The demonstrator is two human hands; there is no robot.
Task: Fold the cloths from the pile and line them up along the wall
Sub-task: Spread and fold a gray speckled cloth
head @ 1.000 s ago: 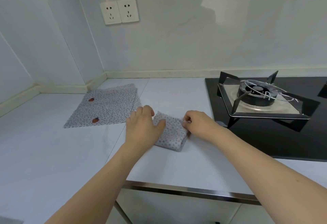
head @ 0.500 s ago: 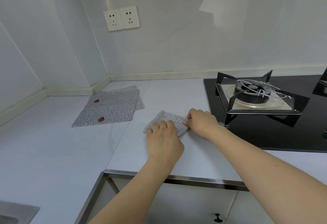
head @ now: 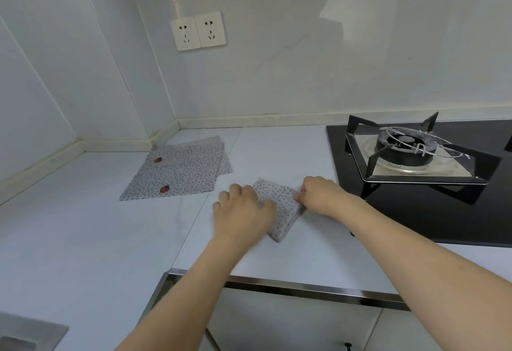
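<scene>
A small folded grey dotted cloth (head: 281, 206) lies on the white counter between my hands. My left hand (head: 242, 209) rests on its left part, fingers laid over the fabric and slightly blurred. My right hand (head: 321, 195) pinches the cloth's right edge with curled fingers. A pile of flat grey dotted cloths (head: 180, 169) with two red marks lies spread out to the left, near the corner of the wall.
A black gas hob (head: 415, 156) with a burner and pan support fills the counter's right side, close to my right hand. Two wall sockets (head: 198, 30) sit above the corner. A metal strip (head: 291, 287) edges the counter's front. A sink corner (head: 25, 334) shows bottom left.
My left hand slid from the cloth's near side to its left part. The right hand kept its hold on the right edge. The camera tilted a little.
</scene>
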